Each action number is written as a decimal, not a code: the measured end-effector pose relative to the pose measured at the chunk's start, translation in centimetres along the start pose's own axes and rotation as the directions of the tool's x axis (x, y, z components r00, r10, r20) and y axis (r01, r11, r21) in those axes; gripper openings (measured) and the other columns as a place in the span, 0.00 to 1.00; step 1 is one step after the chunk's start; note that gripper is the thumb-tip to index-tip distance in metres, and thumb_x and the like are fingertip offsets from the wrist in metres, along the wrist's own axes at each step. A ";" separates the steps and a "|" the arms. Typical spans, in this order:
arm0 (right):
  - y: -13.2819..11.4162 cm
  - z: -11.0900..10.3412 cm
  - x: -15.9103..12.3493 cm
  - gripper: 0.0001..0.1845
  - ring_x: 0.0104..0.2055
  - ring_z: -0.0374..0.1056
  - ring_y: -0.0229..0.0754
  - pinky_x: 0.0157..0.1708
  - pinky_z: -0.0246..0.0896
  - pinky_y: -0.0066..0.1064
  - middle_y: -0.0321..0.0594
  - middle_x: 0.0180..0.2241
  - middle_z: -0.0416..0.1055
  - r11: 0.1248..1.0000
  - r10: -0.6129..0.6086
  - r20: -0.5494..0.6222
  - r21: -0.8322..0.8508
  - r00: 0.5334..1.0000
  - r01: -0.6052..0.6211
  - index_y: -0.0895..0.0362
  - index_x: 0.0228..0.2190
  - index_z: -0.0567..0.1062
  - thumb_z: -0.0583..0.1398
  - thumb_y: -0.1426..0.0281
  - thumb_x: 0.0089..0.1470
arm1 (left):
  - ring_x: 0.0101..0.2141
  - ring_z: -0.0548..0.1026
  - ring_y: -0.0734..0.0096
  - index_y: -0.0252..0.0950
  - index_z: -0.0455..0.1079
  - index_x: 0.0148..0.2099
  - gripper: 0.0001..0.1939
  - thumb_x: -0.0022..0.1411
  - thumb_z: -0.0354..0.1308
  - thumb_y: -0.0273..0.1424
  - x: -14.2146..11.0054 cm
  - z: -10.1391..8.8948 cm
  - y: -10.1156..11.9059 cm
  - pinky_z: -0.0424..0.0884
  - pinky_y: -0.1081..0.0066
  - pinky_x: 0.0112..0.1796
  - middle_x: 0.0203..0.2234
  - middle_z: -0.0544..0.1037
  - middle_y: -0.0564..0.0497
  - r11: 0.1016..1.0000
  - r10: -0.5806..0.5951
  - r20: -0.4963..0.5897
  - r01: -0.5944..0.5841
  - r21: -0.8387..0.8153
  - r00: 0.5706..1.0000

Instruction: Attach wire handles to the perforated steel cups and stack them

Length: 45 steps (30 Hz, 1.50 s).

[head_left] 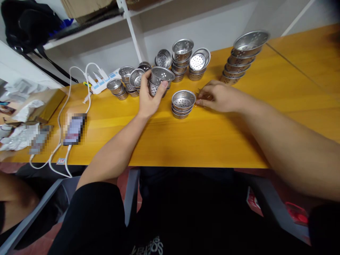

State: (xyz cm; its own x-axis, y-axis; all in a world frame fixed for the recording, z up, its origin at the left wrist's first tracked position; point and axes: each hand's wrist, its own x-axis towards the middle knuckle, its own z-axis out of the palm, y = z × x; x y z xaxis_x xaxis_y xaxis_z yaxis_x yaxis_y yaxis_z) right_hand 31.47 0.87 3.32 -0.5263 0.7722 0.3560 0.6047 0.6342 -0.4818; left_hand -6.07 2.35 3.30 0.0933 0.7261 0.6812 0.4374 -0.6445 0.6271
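Note:
My left hand (150,95) is closed around perforated metal cups (162,73), one nested in another, held up off the table with their openings facing up. A short stack of similar cups (183,101) stands upright on the table between my hands. Just right of that stack is my right hand (216,96), its thumb and fingers brought together low over the table. Thin wire-like strands show at those fingertips, too fine to make out. Behind my left hand stand several more small stacks of cups (182,53), some with a tilted cup on top.
A tall leaning stack of cups (240,58) stands at the right rear. To the left are a white power strip (106,82) with cables and a phone (74,129). Plastic bags (22,136) and a box lie farther left. A shelf (87,30) borders the table's back.

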 end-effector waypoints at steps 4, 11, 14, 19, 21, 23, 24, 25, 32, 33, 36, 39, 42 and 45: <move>-3.6 -1.0 -0.5 0.27 0.58 0.83 0.71 0.68 0.81 0.75 0.57 0.58 0.87 1.000 0.018 -0.268 -0.020 0.963 -0.024 0.45 0.53 0.87 0.68 0.36 0.78 | 0.84 0.76 0.35 0.52 0.76 0.82 0.54 0.75 0.57 0.85 -0.1 -0.3 1.5 0.66 0.37 0.90 0.76 0.82 0.39 0.999 0.041 0.037 -0.042 0.034 0.998; -9.9 -0.3 -1.5 0.34 0.86 0.71 0.78 0.86 0.69 0.82 0.40 0.85 0.75 0.948 -0.259 -0.371 0.080 0.892 0.309 0.27 0.77 0.81 0.74 0.41 0.77 | 0.84 0.77 0.27 0.58 0.68 0.89 0.56 0.76 0.60 0.84 -0.7 0.6 2.7 0.68 0.28 0.88 0.80 0.78 0.41 0.933 0.339 0.183 -0.354 0.057 0.923; -9.8 0.8 -1.1 0.19 0.84 0.74 0.77 0.83 0.75 0.79 0.41 0.85 0.74 0.907 -0.319 -0.412 0.129 0.854 0.401 0.36 0.61 0.92 0.71 0.42 0.82 | 0.84 0.76 0.28 0.59 0.56 0.95 0.58 0.79 0.56 0.83 -0.7 1.5 1.2 0.71 0.29 0.87 0.82 0.73 0.40 0.891 0.441 0.211 -0.454 0.012 0.872; -8.6 0.3 -1.0 0.16 0.78 0.78 0.75 0.81 0.77 0.81 0.41 0.80 0.79 0.948 -0.207 -0.474 0.119 0.856 0.294 0.35 0.54 0.93 0.71 0.41 0.81 | 0.86 0.73 0.33 0.61 0.40 0.98 0.61 0.81 0.60 0.79 -0.2 1.7 -2.6 0.69 0.36 0.88 0.85 0.67 0.40 0.892 0.451 0.139 -0.452 -0.021 0.882; -8.5 -0.2 -1.1 0.15 0.78 0.78 0.73 0.82 0.76 0.80 0.40 0.79 0.80 0.952 -0.202 -0.449 0.119 0.870 0.282 0.34 0.54 0.92 0.72 0.41 0.81 | 0.87 0.72 0.35 0.62 0.37 0.98 0.61 0.82 0.60 0.77 -0.1 1.5 -4.0 0.67 0.39 0.89 0.87 0.65 0.40 0.904 0.427 0.123 -0.424 -0.048 0.896; -8.6 -0.4 -1.1 0.17 0.77 0.78 0.72 0.82 0.75 0.79 0.44 0.77 0.82 0.947 -0.232 -0.393 0.119 0.890 0.299 0.36 0.54 0.91 0.73 0.41 0.80 | 0.88 0.72 0.37 0.63 0.35 0.99 0.60 0.84 0.59 0.75 0.0 1.2 -4.9 0.66 0.41 0.90 0.89 0.64 0.40 0.924 0.382 0.115 -0.376 -0.071 0.917; -8.6 -0.4 -1.1 0.18 0.75 0.80 0.72 0.81 0.76 0.79 0.48 0.75 0.84 0.941 -0.257 -0.370 0.114 0.893 0.318 0.39 0.52 0.91 0.73 0.40 0.80 | 0.88 0.71 0.38 0.63 0.35 0.99 0.59 0.85 0.58 0.74 0.0 1.1 -5.2 0.66 0.41 0.90 0.89 0.64 0.40 0.935 0.354 0.105 -0.347 -0.077 0.929; -8.6 -0.2 -1.0 0.20 0.73 0.81 0.72 0.78 0.78 0.79 0.50 0.73 0.85 0.935 -0.280 -0.356 0.107 0.891 0.337 0.42 0.51 0.90 0.72 0.40 0.81 | 0.87 0.72 0.39 0.63 0.34 0.99 0.58 0.85 0.58 0.73 0.0 1.0 -5.5 0.66 0.42 0.90 0.89 0.65 0.40 0.943 0.329 0.093 -0.322 -0.081 0.940; -7.9 0.9 -0.9 0.22 0.65 0.87 0.70 0.71 0.82 0.73 0.47 0.62 0.91 0.947 -0.295 -0.220 0.061 0.930 0.315 0.41 0.51 0.92 0.67 0.41 0.84 | 0.86 0.76 0.43 0.62 0.30 0.99 0.57 0.89 0.55 0.71 0.1 1.2 -5.6 0.66 0.42 0.90 0.87 0.71 0.38 0.951 0.299 0.096 -0.289 -0.112 0.949; -8.0 0.9 -1.0 0.21 0.66 0.87 0.71 0.72 0.81 0.73 0.46 0.63 0.91 0.953 -0.285 -0.199 0.050 0.938 0.300 0.40 0.53 0.93 0.67 0.41 0.84 | 0.86 0.76 0.42 0.61 0.29 0.99 0.57 0.88 0.55 0.71 0.1 1.4 -5.5 0.66 0.42 0.90 0.87 0.70 0.38 0.946 0.313 0.091 -0.302 -0.115 0.945; -8.5 0.7 -1.2 0.23 0.71 0.84 0.74 0.76 0.77 0.76 0.47 0.68 0.90 0.959 -0.270 -0.169 0.041 0.948 0.280 0.38 0.62 0.91 0.69 0.39 0.82 | 0.89 0.72 0.41 0.62 0.28 0.99 0.57 0.88 0.55 0.71 0.0 2.3 -4.9 0.68 0.41 0.90 0.89 0.65 0.38 0.918 0.385 0.071 -0.375 -0.127 0.920; -9.1 0.3 -1.3 0.29 0.73 0.82 0.76 0.77 0.77 0.77 0.52 0.69 0.88 0.962 -0.261 -0.217 0.024 0.941 0.272 0.42 0.66 0.89 0.69 0.37 0.81 | 0.92 0.66 0.38 0.63 0.24 0.98 0.59 0.89 0.57 0.70 -0.5 3.3 -3.9 0.67 0.40 0.91 0.92 0.60 0.39 0.902 0.425 0.090 -0.414 -0.122 0.901; -9.5 -0.2 -1.4 0.30 0.75 0.80 0.77 0.78 0.77 0.80 0.55 0.69 0.87 0.973 -0.225 -0.300 -0.025 0.927 0.229 0.42 0.70 0.86 0.68 0.38 0.82 | 0.94 0.64 0.34 0.63 0.20 0.98 0.62 0.88 0.60 0.69 -1.0 4.2 -3.0 0.63 0.36 0.93 0.94 0.56 0.39 0.900 0.433 0.110 -0.424 -0.101 0.894; -9.6 -0.6 -1.6 0.31 0.80 0.75 0.77 0.81 0.74 0.83 0.53 0.74 0.82 0.971 -0.238 -0.368 -0.074 0.899 0.226 0.36 0.77 0.82 0.68 0.43 0.83 | 0.93 0.65 0.32 0.63 0.19 0.98 0.63 0.88 0.60 0.70 -1.1 4.5 -2.4 0.64 0.33 0.93 0.94 0.55 0.40 0.886 0.463 0.120 -0.455 -0.087 0.878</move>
State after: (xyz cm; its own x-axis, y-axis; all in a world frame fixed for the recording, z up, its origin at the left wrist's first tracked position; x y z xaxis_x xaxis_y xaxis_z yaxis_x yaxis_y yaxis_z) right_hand 26.85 -6.38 7.85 -0.3969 0.5577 0.7290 0.5125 0.7936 -0.3281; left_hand -3.17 4.13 -0.68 0.3916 0.3684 0.8432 0.2671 -0.9224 0.2790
